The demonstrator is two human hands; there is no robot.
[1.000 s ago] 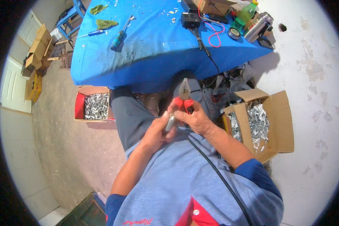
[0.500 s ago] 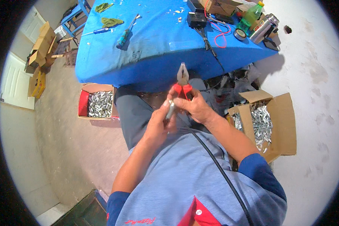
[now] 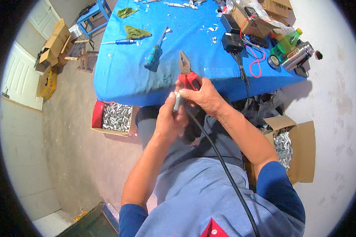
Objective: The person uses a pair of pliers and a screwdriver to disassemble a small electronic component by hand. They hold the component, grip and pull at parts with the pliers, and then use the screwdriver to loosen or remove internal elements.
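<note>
My right hand (image 3: 203,96) grips red-handled pliers (image 3: 186,71), jaws pointing up toward the blue table (image 3: 138,79). My left hand (image 3: 171,118) holds a small silver cylindrical piece (image 3: 177,102) at the end of a black cable (image 3: 221,166). The cable runs down across my lap and grey shirt. Both hands meet just below the table's near edge, fingers touching around the silver piece.
On the table lie a teal-handled screwdriver (image 3: 152,55), a blue screwdriver (image 3: 120,42), green rags (image 3: 136,32), black boxes with a red wire (image 3: 233,41), a green bottle (image 3: 286,41) and a steel flask (image 3: 296,57). Cardboard boxes of silver parts sit left (image 3: 114,117) and right (image 3: 283,148) on the floor.
My view has tilted up, bringing more of the table in. Both hands with the pliers and silver piece have risen closer to the table edge, still held together.
</note>
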